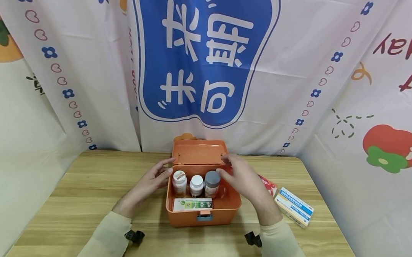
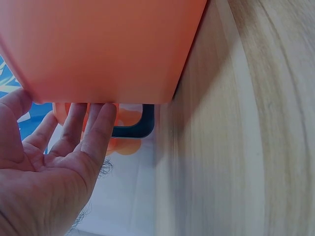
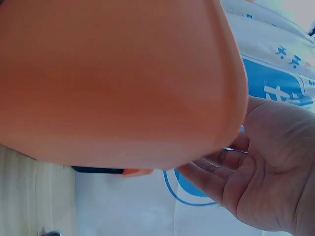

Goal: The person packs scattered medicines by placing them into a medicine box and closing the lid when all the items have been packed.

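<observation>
An orange plastic storage box [image 1: 219, 217] stands on the table with its lid [image 1: 200, 153] swung back. Inside, two white bottles [image 1: 179, 185] and a grey-capped bottle [image 1: 212, 181] stand upright in a row, behind a white and green carton [image 1: 192, 205]. My left hand [image 1: 152, 181] is at the box's rear left corner, its fingers extended behind the wall in the left wrist view. At the rear right corner is my right hand [image 1: 242, 176], thumb by the rim near the grey cap. In the right wrist view the box wall [image 3: 123, 88] partly hides its fingers.
Right of the box, a blue and white carton [image 1: 294, 207] lies on the wooden table [image 1: 96, 200], with a red packet [image 1: 268, 185] partly behind my right forearm. A printed cloth [image 1: 202, 59] hangs at the table's back edge. Behind the box shows a dark handle [image 2: 142, 125].
</observation>
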